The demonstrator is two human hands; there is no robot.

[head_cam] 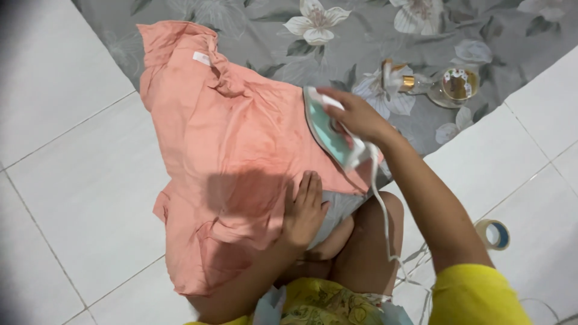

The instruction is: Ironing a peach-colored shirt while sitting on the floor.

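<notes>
A salmon-pink garment lies spread over a grey floral cloth and the white tiled floor. My right hand grips the handle of a white and mint-green clothes iron that rests on the garment's right edge. Its white cord trails down past my knee. My left hand lies flat, fingers together, pressing the garment's lower part near my knee.
A clear glass bottle with a gold neck lies on the floral cloth at the upper right. A roll of tape sits on the white tiles at the right. White floor tiles stretch to the left.
</notes>
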